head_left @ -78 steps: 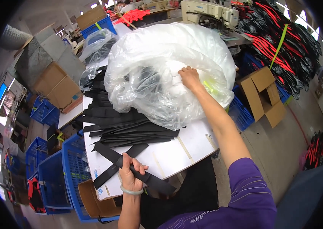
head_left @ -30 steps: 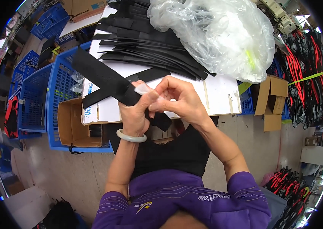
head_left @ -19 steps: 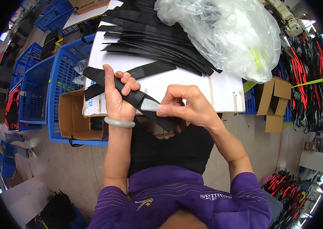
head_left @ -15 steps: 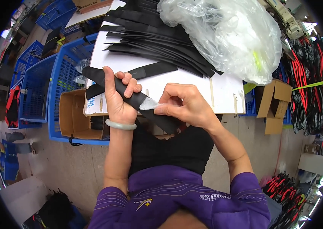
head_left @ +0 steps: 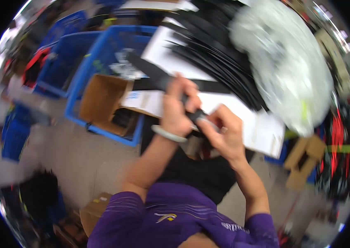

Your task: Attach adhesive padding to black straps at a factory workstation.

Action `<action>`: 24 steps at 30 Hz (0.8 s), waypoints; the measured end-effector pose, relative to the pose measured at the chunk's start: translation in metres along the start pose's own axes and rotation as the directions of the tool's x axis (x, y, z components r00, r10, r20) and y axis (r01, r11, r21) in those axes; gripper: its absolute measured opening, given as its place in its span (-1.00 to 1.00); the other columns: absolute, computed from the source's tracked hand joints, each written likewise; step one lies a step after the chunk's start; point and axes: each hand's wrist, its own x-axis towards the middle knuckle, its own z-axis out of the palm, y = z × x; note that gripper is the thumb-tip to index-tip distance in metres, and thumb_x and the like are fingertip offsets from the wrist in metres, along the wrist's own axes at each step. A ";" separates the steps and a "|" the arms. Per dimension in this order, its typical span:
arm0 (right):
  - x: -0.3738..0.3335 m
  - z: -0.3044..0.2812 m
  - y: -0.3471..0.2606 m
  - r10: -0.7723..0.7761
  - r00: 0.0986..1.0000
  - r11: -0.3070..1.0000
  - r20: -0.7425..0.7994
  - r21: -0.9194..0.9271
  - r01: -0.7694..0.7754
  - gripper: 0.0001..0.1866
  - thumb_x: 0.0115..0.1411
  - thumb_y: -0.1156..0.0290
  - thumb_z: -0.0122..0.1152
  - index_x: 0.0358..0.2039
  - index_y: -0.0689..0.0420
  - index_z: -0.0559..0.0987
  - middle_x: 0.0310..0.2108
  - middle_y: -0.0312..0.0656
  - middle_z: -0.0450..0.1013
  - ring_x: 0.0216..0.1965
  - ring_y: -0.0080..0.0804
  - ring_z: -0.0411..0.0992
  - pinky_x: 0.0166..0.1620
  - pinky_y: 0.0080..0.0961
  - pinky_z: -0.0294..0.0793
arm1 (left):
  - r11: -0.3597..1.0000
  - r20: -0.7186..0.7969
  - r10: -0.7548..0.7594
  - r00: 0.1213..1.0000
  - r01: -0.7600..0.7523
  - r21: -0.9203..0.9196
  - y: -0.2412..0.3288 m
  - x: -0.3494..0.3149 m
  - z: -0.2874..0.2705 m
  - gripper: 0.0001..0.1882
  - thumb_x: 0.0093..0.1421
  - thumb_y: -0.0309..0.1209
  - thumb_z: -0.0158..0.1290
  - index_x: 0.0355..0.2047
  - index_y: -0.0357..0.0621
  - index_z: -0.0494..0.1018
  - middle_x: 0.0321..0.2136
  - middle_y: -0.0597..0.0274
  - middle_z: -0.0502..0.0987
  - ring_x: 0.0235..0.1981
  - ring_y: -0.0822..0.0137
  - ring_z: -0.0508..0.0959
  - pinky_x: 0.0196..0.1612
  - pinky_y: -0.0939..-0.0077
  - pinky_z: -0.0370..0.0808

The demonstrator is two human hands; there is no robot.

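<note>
My left hand [head_left: 178, 109] is closed round a flat black fabric strip [head_left: 149, 71], whose far end sticks out up and to the left. My right hand [head_left: 226, 130] pinches at the near end of the same strip, close to the left fingers. Motion blur hides the exact grip, and I cannot make out whether clear plastic is still between the right fingertips. Another black strip lies on the white tabletop [head_left: 261, 131] beyond my hands. Farther back spreads a pile of similar strips [head_left: 220, 56].
A large clear plastic bag [head_left: 286, 70] covers the table's right side. At left, an open cardboard box [head_left: 100, 101] sits in a blue plastic crate [head_left: 73, 99]. Another cardboard box [head_left: 305, 155] stands right of the table, near hanging black-and-red items [head_left: 336, 153].
The whole view has turned, so the table appears tilted and farther right. The clear plastic piece between my right fingers no longer shows plainly. The strip's near end now looks bunched between my hands.
</note>
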 end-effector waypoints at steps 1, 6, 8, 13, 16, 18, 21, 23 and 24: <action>0.000 0.000 0.007 0.024 1.000 0.999 0.018 0.024 -0.025 -0.75 -0.03 0.46 0.36 -0.58 0.20 0.40 -0.67 -0.24 0.30 -0.64 -0.49 0.25 -0.56 -0.51 0.23 | 0.993 -0.040 -0.050 0.998 0.046 -0.106 -0.004 0.000 0.001 -0.65 0.25 -0.11 0.04 -0.56 0.00 0.30 -0.68 0.38 0.31 -0.79 0.53 0.23 -0.65 0.59 0.25; -0.005 -0.010 0.006 0.161 0.981 0.978 0.109 0.119 -0.174 -0.70 -0.09 0.50 0.43 -0.37 0.24 0.48 -0.58 -0.38 0.32 -0.55 -0.65 0.24 -0.46 -0.68 0.22 | 0.995 -0.150 0.006 0.989 -0.021 -0.094 0.005 0.003 -0.008 -0.62 0.21 -0.08 0.10 -0.58 -0.03 0.31 -0.71 0.37 0.31 -0.80 0.48 0.25 -0.59 0.52 0.32; -0.003 -0.001 0.002 0.143 0.974 0.978 0.175 0.128 -0.166 -0.67 -0.11 0.53 0.43 -0.36 0.28 0.46 -0.54 -0.31 0.35 -0.52 -0.59 0.28 -0.42 -0.64 0.29 | 0.992 -0.188 0.063 0.980 -0.083 -0.100 0.012 -0.004 -0.006 -0.64 0.17 -0.11 0.16 -0.55 -0.04 0.32 -0.70 0.36 0.31 -0.81 0.49 0.24 -0.59 0.50 0.35; 0.009 0.014 -0.031 -0.144 0.968 0.989 0.204 0.007 0.145 -0.59 -0.17 0.54 0.46 -0.32 0.32 0.45 -0.46 -0.16 0.36 -0.48 -0.41 0.36 -0.39 -0.54 0.35 | 0.973 -0.233 0.178 0.956 -0.206 -0.106 0.042 -0.018 -0.012 -0.62 0.15 -0.09 0.18 -0.54 -0.05 0.32 -0.68 0.36 0.33 -0.80 0.51 0.23 -0.59 0.51 0.35; 0.013 0.021 -0.042 -0.145 0.952 0.985 0.271 -0.053 0.165 -0.62 -0.15 0.57 0.44 -0.32 0.33 0.46 -0.49 -0.14 0.35 -0.53 -0.38 0.37 -0.44 -0.53 0.37 | 0.957 -0.270 0.233 0.934 -0.270 -0.108 0.060 -0.027 -0.017 -0.61 0.15 -0.07 0.18 -0.55 -0.04 0.31 -0.67 0.37 0.33 -0.80 0.52 0.23 -0.58 0.51 0.34; 0.014 0.028 -0.048 -0.255 0.931 0.963 0.260 -0.023 0.270 -0.69 -0.11 0.62 0.40 -0.34 0.34 0.48 -0.50 -0.13 0.36 -0.57 -0.39 0.38 -0.49 -0.57 0.35 | 0.942 -0.285 0.275 0.918 -0.317 -0.114 0.067 -0.034 -0.021 -0.60 0.14 -0.04 0.18 -0.56 -0.03 0.31 -0.67 0.37 0.33 -0.80 0.52 0.23 -0.59 0.52 0.33; 0.014 0.038 -0.056 -0.391 0.886 0.908 0.249 -0.055 0.416 -0.76 -0.06 0.65 0.35 -0.35 0.35 0.49 -0.53 -0.16 0.39 -0.60 -0.47 0.38 -0.50 -0.61 0.35 | 0.925 -0.332 0.270 0.904 -0.339 -0.169 0.072 -0.042 -0.024 -0.59 0.14 -0.03 0.17 -0.56 -0.04 0.30 -0.68 0.36 0.33 -0.80 0.52 0.22 -0.59 0.53 0.32; 0.017 0.041 -0.053 -0.244 0.921 0.969 0.302 0.048 0.241 -0.78 -0.04 0.67 0.33 -0.35 0.34 0.50 -0.53 -0.20 0.41 -0.61 -0.53 0.37 -0.51 -0.62 0.36 | 0.918 -0.335 0.271 0.902 -0.347 -0.192 0.072 -0.049 -0.028 -0.58 0.15 -0.04 0.17 -0.57 -0.05 0.30 -0.68 0.36 0.33 -0.80 0.52 0.22 -0.59 0.53 0.31; 0.018 0.043 -0.051 -0.085 0.932 0.991 0.353 0.130 0.041 -0.80 -0.02 0.68 0.31 -0.35 0.34 0.50 -0.54 -0.23 0.43 -0.62 -0.59 0.36 -0.51 -0.64 0.37 | 0.919 -0.342 0.270 0.900 -0.346 -0.186 0.072 -0.053 -0.026 -0.58 0.15 -0.04 0.16 -0.58 -0.06 0.31 -0.69 0.35 0.33 -0.80 0.52 0.22 -0.59 0.53 0.32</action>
